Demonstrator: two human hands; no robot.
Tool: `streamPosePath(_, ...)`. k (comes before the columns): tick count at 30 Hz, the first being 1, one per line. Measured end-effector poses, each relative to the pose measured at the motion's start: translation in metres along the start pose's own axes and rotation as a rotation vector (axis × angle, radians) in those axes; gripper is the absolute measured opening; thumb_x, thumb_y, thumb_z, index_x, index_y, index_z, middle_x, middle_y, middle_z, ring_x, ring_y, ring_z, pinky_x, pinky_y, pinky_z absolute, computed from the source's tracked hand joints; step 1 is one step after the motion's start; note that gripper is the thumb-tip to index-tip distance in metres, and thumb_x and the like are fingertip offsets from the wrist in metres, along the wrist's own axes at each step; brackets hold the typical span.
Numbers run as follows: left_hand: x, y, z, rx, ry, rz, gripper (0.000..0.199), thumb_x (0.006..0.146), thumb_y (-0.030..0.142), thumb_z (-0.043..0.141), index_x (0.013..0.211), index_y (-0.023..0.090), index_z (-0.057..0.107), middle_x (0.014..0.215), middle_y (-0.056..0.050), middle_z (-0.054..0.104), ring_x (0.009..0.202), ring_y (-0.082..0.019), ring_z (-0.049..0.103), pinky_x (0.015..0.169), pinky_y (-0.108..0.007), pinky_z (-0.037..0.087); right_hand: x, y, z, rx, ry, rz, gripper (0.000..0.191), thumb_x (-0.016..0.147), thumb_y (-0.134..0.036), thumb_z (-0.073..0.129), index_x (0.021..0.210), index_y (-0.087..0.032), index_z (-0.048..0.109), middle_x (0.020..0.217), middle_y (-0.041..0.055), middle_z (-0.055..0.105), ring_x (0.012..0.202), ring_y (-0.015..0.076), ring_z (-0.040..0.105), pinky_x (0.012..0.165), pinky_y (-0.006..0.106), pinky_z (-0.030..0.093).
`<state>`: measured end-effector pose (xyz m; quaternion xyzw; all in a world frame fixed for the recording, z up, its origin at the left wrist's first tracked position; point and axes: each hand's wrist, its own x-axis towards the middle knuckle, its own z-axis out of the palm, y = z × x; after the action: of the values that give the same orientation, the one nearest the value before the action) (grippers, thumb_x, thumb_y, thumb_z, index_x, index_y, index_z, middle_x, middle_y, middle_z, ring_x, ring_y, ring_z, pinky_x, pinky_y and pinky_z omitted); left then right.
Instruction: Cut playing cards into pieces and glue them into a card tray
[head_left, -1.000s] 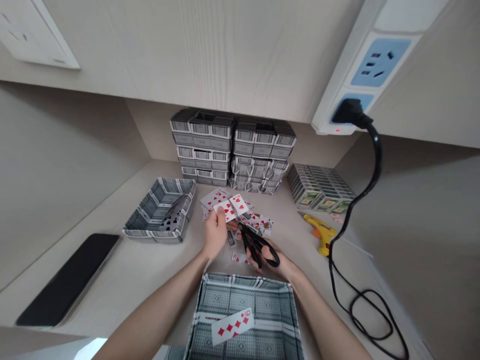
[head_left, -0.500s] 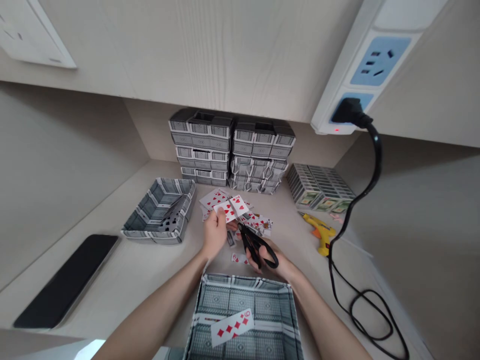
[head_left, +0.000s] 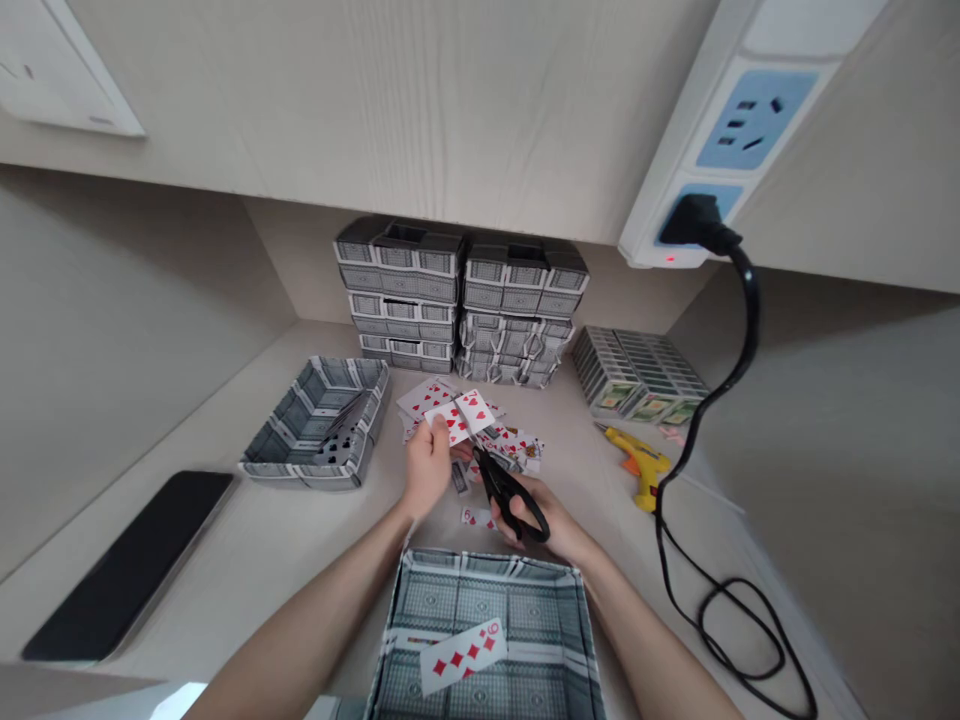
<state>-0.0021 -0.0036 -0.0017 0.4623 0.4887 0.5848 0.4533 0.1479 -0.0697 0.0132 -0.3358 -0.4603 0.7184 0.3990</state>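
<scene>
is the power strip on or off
On, it appears: the small red light on the power strip is lit. A black plug sits in its lower socket.

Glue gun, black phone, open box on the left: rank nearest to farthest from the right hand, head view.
1. Glue gun: right side, just beyond the right hand.
2. Open box: left, past the left hand.
3. Black phone: far left.

The pale desktop (head_left: 300, 550) carries a phone (head_left: 131, 565), card baskets (head_left: 304, 470) and a glue gun (head_left: 637, 465).
</scene>
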Motion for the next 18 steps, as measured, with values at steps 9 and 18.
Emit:
streamPosePath(9, 0.0004, -0.0003, -0.0010, 0.006, -0.003, 0.009, 0.034, 0.081, 0.049, 0.040, 0.072, 0.018, 0.049, 0.048, 0.001, 0.059, 0.041, -0.016, 0.057, 0.045, -0.028, 0.049, -0.0011, -0.0027, 0.0027, 0.002, 0.004, -0.015, 0.061, 0.057, -0.058, 0.067, 0.097, -0.013, 0.054, 0.062, -0.0018, 0.051, 0.037, 0.0043, 0.037, 0.032, 0.018, 0.028)
streamPosePath(18, 0.0011, -0.0017, -0.0008, -0.004, -0.007, 0.001, 0.034, 0.081, 0.049, 0.040, 0.073, 0.018, 0.050, 0.050, 0.001, 0.059, 0.042, -0.015, 0.057, 0.045, -0.028, 0.050, -0.0005, 0.0049, 0.0004, 0.033, 0.014, -0.002, 0.053, 0.062, -0.053, 0.067, 0.095, -0.014, 0.054, 0.058, -0.0030, 0.051, 0.036, 0.0042, 0.037, 0.031, 0.017, 0.028)
